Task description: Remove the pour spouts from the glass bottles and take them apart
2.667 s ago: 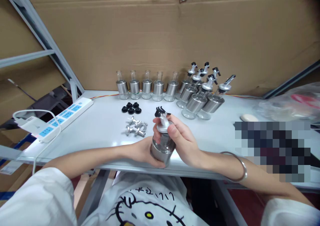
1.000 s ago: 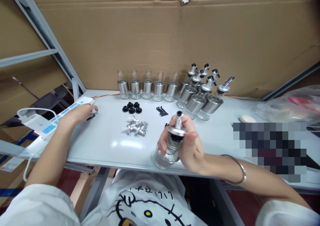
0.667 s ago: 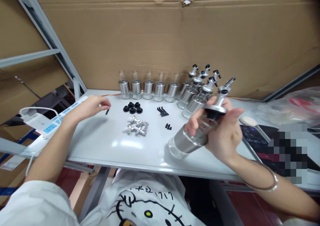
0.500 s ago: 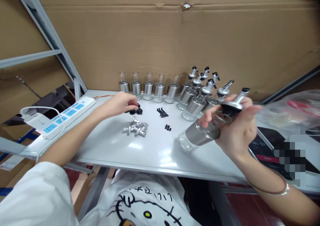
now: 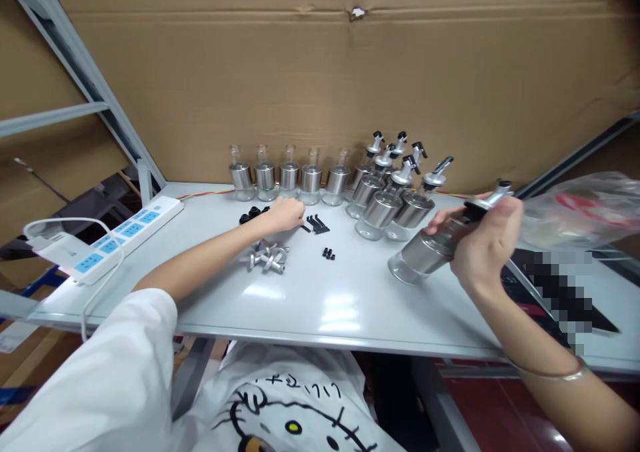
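My right hand (image 5: 483, 245) is wrapped round the neck of a glass bottle with a steel sleeve (image 5: 425, 253), tilted, with a black and silver pourer in its top. My left hand (image 5: 286, 215) is closed over the table, with a thin black lever (image 5: 305, 228) showing at its fingertips. Beside it lie several black levers (image 5: 319, 224). Black rings (image 5: 253, 214) sit behind my left wrist, partly hidden. Silver spouts (image 5: 269, 257) are heaped nearer me, and small black caps (image 5: 329, 254) lie to their right.
Several bottles without pourers (image 5: 289, 175) stand in a row at the back. Bottles with pourers (image 5: 380, 209) are grouped right of them. A white power strip (image 5: 127, 239) with a cable lies at the left, a plastic bag (image 5: 575, 212) at the right.
My left hand has moved right, from the black rings to the black levers. The bottle in my right hand has shifted right and its base is nearer the group of bottles.
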{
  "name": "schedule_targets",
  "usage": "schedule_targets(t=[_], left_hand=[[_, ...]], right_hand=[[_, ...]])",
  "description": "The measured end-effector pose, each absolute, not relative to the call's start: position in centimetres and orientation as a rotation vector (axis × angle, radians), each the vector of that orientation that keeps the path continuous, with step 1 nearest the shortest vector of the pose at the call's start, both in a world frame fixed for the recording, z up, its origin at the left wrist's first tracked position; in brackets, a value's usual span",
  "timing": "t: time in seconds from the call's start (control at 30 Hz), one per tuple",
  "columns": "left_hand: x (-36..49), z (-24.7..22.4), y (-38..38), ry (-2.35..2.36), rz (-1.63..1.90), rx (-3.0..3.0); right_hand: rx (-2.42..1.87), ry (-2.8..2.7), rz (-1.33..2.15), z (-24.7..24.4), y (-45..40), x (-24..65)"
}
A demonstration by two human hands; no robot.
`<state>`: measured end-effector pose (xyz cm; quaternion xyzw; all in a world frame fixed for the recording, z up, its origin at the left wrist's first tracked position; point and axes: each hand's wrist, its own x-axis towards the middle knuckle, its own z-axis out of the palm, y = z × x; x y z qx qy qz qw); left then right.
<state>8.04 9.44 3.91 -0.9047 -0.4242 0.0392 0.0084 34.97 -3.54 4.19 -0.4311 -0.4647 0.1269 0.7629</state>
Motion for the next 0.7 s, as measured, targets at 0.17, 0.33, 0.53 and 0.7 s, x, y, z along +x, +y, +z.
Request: schedule_targets(t=[0.17, 0.33, 0.53, 0.7], left_hand=[[8.6, 3.9, 9.7, -1.387, 0.135, -2.781], [9.2, 3.7, 9.2, -1.363, 0.097, -2.805], [9.2, 4.1, 9.1, -1.348, 0.010, -2.823], [8.2, 4.9, 5.2, -1.291, -0.196, -2.886]], right_hand=[[-0.912, -1.012, 0.268, 3.9, -2.8, 35.6], [-0.892, -1.025, 0.157, 3.7, -1.6, 36.0], [-0.824, -1.168, 0.076, 3.3, -0.4, 36.4], [-0.859, -1.303, -0.138, 3.0, 0.1, 36.8]])
